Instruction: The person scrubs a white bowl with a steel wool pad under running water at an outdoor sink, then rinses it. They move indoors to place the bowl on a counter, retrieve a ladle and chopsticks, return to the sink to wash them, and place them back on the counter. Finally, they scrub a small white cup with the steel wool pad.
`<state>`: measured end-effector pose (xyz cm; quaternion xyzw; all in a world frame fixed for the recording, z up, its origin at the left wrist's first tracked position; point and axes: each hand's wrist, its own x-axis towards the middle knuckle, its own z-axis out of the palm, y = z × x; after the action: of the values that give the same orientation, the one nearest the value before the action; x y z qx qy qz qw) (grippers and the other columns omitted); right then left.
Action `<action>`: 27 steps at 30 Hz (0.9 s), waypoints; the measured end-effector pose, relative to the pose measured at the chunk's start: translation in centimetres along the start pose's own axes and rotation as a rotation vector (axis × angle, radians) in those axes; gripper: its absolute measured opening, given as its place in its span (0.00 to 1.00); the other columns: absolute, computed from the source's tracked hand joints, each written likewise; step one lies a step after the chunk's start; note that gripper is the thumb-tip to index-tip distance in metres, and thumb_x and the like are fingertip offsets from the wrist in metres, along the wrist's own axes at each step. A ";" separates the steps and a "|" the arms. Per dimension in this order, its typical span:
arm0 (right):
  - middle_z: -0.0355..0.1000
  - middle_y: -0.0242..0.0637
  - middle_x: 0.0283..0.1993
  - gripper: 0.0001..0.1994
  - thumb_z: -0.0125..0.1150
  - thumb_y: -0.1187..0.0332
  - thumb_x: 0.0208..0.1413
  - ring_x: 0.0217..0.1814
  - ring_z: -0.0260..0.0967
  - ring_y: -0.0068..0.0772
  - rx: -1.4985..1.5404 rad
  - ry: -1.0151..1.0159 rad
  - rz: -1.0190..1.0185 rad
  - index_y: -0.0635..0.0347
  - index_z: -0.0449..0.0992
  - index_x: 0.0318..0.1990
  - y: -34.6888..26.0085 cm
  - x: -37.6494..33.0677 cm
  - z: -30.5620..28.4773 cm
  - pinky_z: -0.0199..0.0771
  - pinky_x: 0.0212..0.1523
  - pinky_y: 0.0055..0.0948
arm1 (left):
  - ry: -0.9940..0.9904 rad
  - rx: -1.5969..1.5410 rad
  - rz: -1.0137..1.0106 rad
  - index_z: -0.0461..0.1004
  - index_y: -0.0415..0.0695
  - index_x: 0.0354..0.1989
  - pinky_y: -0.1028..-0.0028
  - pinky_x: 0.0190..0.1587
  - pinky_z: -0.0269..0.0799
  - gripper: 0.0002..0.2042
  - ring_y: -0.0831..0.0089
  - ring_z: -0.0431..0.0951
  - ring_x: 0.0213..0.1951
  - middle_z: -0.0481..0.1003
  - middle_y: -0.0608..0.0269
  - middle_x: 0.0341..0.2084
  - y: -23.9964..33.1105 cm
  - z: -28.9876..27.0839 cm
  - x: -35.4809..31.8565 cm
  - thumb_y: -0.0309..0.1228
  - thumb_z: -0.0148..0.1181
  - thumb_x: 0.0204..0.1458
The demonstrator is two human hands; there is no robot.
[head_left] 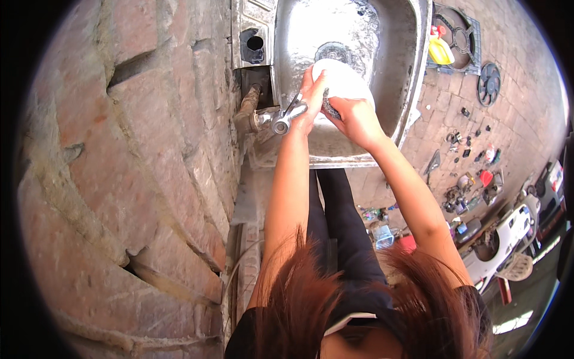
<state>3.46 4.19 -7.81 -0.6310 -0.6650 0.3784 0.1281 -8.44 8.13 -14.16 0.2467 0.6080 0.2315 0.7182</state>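
Note:
Over the metal sink (403,90) I hold a round white dish (342,78), so bright in the light that I cannot tell whether it is a plate or a bowl. My left hand (309,102) grips its left edge, with the fingers partly hidden. At the dish's near side, my right hand (357,119) is closed on a dark grey scouring pad (329,106). A metal tap (287,117) sticks out from the left, right beside my left wrist. The drain (336,52) shows beyond the dish on the wet, glaring sink bottom.
A rough brick wall (149,131) stands close on the left. To the right, a yellow bottle (441,51) with a red top rests by a dark crate. A black fan wheel (489,84), several small parts and a blue container (382,237) lie on the brick ground.

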 end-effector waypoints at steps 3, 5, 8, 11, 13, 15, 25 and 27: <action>0.71 0.41 0.25 0.08 0.63 0.68 0.45 0.28 0.69 0.46 -0.006 -0.064 -0.088 0.60 0.71 0.29 -0.1 -0.9 0.5 0.68 0.29 0.37 | -0.179 -0.444 -0.271 0.66 0.43 0.51 0.73 0.39 0.73 0.20 0.71 0.74 0.40 0.73 0.63 0.40 -1.1 -2.4 0.3 0.42 0.52 0.54; 0.73 0.39 0.26 0.10 0.61 0.66 0.49 0.29 0.73 0.38 0.030 -0.089 -0.098 0.62 0.73 0.35 -0.7 -0.6 -0.1 0.72 0.30 0.32 | -0.106 -0.540 -0.281 0.66 0.41 0.50 0.70 0.43 0.71 0.19 0.70 0.73 0.41 0.73 0.61 0.40 -2.1 -2.8 -0.8 0.41 0.50 0.55; 0.75 0.39 0.29 0.14 0.57 0.61 0.55 0.31 0.74 0.28 0.694 -0.157 0.337 0.65 0.73 0.39 -0.7 0.6 0.0 0.73 0.32 0.30 | -0.003 -0.620 -0.265 0.67 0.42 0.47 0.68 0.43 0.71 0.15 0.69 0.73 0.39 0.73 0.63 0.37 -3.2 -3.3 -2.5 0.37 0.46 0.56; 0.73 0.40 0.38 0.15 0.49 0.63 0.60 0.35 0.72 0.26 1.427 -0.055 0.632 0.69 0.69 0.44 -1.7 2.8 1.3 0.76 0.35 0.26 | -0.025 -0.650 -0.215 0.62 0.46 0.54 0.69 0.46 0.70 0.17 0.71 0.71 0.45 0.70 0.64 0.43 -5.4 -3.8 -3.4 0.34 0.46 0.56; 0.72 0.41 0.37 0.13 0.48 0.66 0.60 0.34 0.71 0.28 1.756 -0.083 0.792 0.70 0.68 0.43 -1.0 4.4 3.8 0.75 0.35 0.26 | 0.019 -0.637 -0.177 0.58 0.49 0.58 0.72 0.46 0.70 0.21 0.74 0.70 0.45 0.68 0.66 0.43 -5.6 -2.8 -4.5 0.33 0.49 0.55; 0.71 0.41 0.32 0.10 0.47 0.68 0.58 0.28 0.68 0.28 1.863 -0.063 0.906 0.68 0.67 0.37 -1.9 5.7 5.3 0.73 0.34 0.24 | 0.032 -0.606 -0.177 0.55 0.55 0.61 0.71 0.49 0.68 0.24 0.73 0.66 0.51 0.62 0.69 0.52 -6.2 -2.7 -5.1 0.33 0.47 0.53; 0.70 0.40 0.30 0.10 0.51 0.62 0.54 0.30 0.70 0.34 2.076 0.029 0.948 0.60 0.67 0.32 -3.8 3.8 4.6 0.75 0.24 0.30 | -0.032 -0.646 -0.109 0.60 0.54 0.56 0.68 0.54 0.65 0.22 0.76 0.64 0.55 0.64 0.73 0.53 -6.0 -3.1 -4.1 0.52 0.43 0.57; 0.71 0.43 0.33 0.10 0.52 0.63 0.55 0.34 0.72 0.37 2.141 -0.052 0.905 0.61 0.68 0.33 -1.9 4.6 5.7 0.77 0.26 0.32 | -0.038 -0.775 -0.070 0.59 0.53 0.57 0.69 0.56 0.62 0.22 0.76 0.63 0.56 0.63 0.73 0.55 -5.7 -2.5 -3.8 0.51 0.40 0.59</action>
<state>-2.43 6.74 -11.78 -0.3722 0.2787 0.7710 0.4351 -11.32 1.53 -15.24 -0.0593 0.4703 0.4149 0.7766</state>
